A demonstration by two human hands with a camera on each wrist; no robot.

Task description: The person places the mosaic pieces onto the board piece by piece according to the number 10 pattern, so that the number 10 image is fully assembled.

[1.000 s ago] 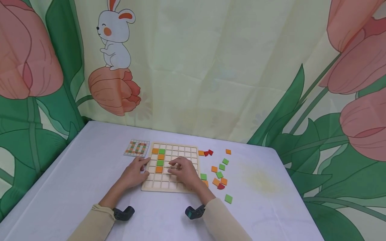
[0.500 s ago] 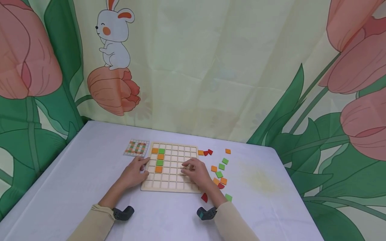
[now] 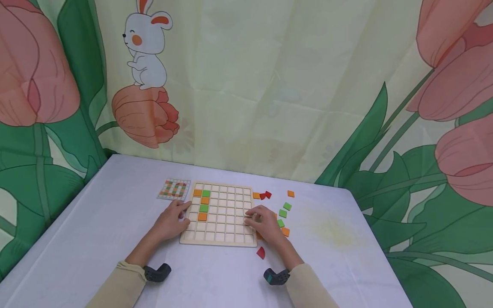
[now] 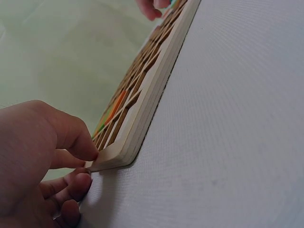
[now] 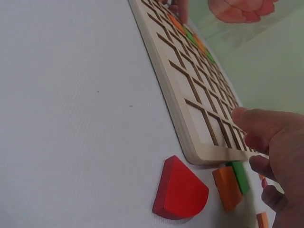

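Note:
A wooden grid board [image 3: 223, 237] lies flat with several orange and green square tiles in its left columns, among them a green tile [image 3: 204, 208] and an orange tile [image 3: 202, 217]. My left hand [image 3: 171, 220] rests at the board's left edge, its thumb and index fingertips touching the rim. Over the right edge hovers my right hand [image 3: 265, 222], thumb and fingers slightly bent and apart, nothing seen between them. Below it, the right wrist view has a red quarter-round piece [image 5: 183, 192], an orange tile [image 5: 228, 187] and a green tile [image 5: 241, 176] by the board's corner.
A printed pattern card [image 3: 174, 189] lies beyond the left hand. Right of the board are scattered loose green tiles [image 3: 283, 213], orange tiles [image 3: 290, 193] and red pieces [image 3: 268, 194]. A curtain [image 3: 300, 85] hangs behind the white table [image 3: 215, 282].
My right hand has moved right, from over the board's middle to its right edge, uncovering board cells and the red piece near the front. The left hand has stayed put.

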